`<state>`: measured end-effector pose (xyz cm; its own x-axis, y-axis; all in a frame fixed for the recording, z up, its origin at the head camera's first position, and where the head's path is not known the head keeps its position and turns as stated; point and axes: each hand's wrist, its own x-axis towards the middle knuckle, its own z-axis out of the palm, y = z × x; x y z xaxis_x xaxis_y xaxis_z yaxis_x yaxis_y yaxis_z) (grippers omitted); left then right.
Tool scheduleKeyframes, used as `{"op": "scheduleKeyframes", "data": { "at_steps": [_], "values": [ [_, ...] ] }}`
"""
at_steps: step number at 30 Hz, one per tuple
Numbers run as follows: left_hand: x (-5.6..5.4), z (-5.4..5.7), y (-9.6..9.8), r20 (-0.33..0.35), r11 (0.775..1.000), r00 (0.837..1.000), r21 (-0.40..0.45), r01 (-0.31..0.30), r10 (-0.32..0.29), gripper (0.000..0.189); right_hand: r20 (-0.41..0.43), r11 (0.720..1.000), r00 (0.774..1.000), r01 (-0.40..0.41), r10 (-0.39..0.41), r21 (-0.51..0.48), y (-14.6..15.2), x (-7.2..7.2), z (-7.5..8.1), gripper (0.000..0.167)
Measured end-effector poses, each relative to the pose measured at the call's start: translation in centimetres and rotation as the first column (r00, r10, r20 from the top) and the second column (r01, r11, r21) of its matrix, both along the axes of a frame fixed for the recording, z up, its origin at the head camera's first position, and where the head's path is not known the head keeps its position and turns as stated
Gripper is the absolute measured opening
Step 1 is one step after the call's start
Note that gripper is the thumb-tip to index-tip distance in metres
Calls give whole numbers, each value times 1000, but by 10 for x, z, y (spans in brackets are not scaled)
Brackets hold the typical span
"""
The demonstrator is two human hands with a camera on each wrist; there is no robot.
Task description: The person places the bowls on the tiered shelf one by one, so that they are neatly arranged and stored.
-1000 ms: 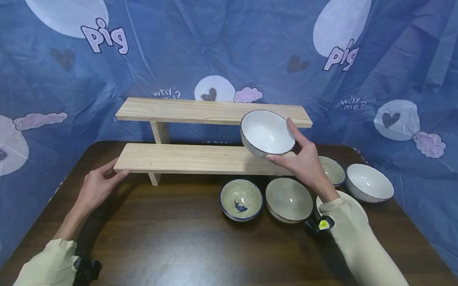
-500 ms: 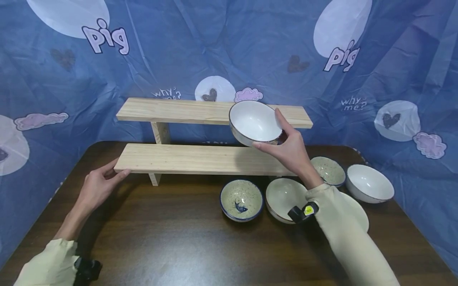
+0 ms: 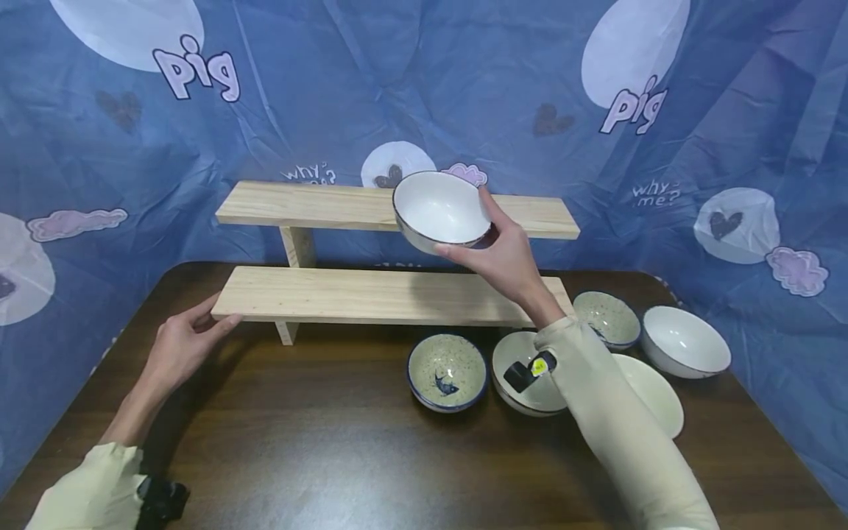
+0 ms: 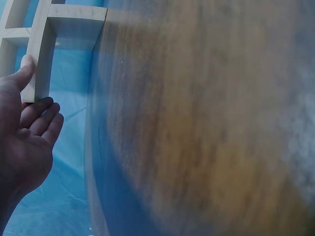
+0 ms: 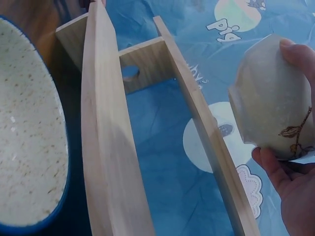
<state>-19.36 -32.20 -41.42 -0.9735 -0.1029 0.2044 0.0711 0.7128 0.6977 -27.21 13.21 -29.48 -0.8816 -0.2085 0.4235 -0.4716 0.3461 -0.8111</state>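
Holds a white bowl [image 3: 440, 210] aloft by one side in the right hand [image 3: 505, 261], close to the upper board [image 3: 305, 204] and higher than the lower board [image 3: 331, 294]; pinches the lower board's left end with the left hand [image 3: 179, 342], well apart from the right. Risks losing the bowl from that one-sided grip, through a slip on the smooth glaze, and chipping it against the lower board or the speckled bowl [image 3: 445, 361] in front. Might also clip the upper board by carrying too low, jolting a wooden shelf [image 3: 298, 246] gripped at one end only.
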Motion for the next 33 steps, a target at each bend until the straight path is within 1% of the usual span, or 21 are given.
{"op": "scheduleKeyframes", "data": {
  "at_steps": [4, 12, 17, 26, 33],
  "values": [
    [1, 1, -1, -5, 1000, 1000, -3, 0, 0, 70, 14, 1000, 1000, -4, 4, -22, -8, -6, 1, 110],
    [0, 1, -1, -16, 1000, 1000, -1, -1, 1, 68, 44, 1000, 999, 3, -2, -23, -23, -19, 2, 113],
    [1, 0, 0, -10, 1000, 1000, -8, -2, 2, 69, 61, 999, 998, 4, -2, -39, -31, -25, 4, 116],
    [0, 0, 2, 0, 1000, 1000, -3, -7, 7, 69, 33, 998, 998, 59, -59, -1, -42, -36, 3, 117],
    [0, -1, 2, 5, 1000, 1000, -3, -9, 9, 70, 41, 998, 997, 68, -68, -5, -54, -43, 5, 117]
  ]
}}
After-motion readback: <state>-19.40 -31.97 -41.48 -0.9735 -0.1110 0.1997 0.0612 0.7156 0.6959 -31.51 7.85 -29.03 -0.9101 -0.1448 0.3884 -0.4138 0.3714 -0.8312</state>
